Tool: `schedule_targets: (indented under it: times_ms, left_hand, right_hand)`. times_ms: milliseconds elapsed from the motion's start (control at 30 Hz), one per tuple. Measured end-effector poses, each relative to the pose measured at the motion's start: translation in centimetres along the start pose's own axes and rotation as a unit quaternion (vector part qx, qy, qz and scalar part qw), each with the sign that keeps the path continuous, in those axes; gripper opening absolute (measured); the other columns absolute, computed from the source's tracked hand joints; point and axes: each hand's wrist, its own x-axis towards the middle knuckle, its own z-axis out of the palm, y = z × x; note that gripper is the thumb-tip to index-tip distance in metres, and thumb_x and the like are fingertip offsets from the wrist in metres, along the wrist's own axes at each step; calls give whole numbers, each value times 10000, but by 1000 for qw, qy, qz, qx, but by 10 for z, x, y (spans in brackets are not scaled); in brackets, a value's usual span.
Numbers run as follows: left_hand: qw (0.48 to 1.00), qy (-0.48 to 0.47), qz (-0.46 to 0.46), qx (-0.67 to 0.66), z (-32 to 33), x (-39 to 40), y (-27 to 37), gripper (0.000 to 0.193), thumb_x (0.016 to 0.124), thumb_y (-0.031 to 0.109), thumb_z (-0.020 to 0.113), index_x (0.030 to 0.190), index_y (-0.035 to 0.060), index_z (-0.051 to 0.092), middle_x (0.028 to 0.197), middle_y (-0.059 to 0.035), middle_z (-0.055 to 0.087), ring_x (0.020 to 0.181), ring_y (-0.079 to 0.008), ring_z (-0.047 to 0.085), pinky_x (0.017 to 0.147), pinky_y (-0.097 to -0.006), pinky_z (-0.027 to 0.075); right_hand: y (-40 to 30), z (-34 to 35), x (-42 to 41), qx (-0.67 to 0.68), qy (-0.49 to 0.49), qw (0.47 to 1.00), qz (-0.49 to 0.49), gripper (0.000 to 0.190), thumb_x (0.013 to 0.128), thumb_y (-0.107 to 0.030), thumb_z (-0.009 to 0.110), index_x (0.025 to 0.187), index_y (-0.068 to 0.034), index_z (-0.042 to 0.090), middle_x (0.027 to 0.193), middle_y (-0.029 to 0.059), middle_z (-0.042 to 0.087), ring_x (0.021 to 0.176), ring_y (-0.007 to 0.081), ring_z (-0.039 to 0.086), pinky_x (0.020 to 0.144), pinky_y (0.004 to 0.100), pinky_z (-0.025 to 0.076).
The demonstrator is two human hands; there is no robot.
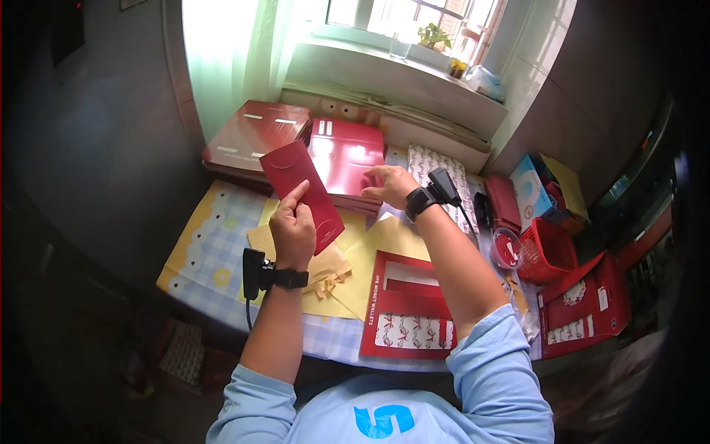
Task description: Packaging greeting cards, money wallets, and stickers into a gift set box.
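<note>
My left hand [294, 233] grips a red paper money envelope [285, 166], its index finger stretched across the front. The envelope is held at a slant above the table and bears small print near its lower end. My right hand [392, 186] is at the right edge of a stack of glossy red card folders [346, 150], thumb and fingers apart; whether the fingertips touch the stack I cannot tell. Before me lies a red card folder [370, 333] with a window, a patterned white-and-red panel and printing along its left side.
A taller red stack [249, 130] stands at back left. Yellow paper [344, 299] and small tan strips [327, 284] lie centrally on the checked tablecloth [222, 244]. To the right are patterned envelopes [430, 158], a clear round tub [506, 247], a red basket [546, 263] and another folder [604, 311].
</note>
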Motion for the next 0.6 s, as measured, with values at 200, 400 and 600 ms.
schedule_targets:
  times_ms: [200, 400, 600]
  left_hand:
    - [1000, 5, -11, -29, 4, 0, 1, 381, 855, -28, 427, 1167, -10, 645, 712, -13, 626, 520, -43, 455, 487, -230, 395]
    - [1000, -6, -15, -27, 6, -1, 1, 380, 862, -29, 417, 1165, -16, 645, 761, -10, 629, 540, -34, 453, 500, -208, 386]
    - [999, -17, -20, -26, 3, 1, 1, 381, 858, -32, 417, 1162, -14, 646, 803, -22, 650, 552, -35, 461, 512, -209, 394]
  right_hand:
    - [3, -1, 0, -44, 7, 999, -2, 524, 725, -438, 719, 1150, -137, 653, 1020, 85, 689, 946, 256, 652, 833, 369, 510]
    - [6, 1, 2, -51, -9, 999, -1, 551, 754, -473, 710, 1190, -145, 631, 1025, 91, 689, 971, 279, 646, 851, 379, 509]
    - [4, -2, 0, -34, 0, 999, -16, 437, 866, -415, 621, 1208, -142, 615, 1040, 121, 682, 971, 287, 647, 856, 391, 507]
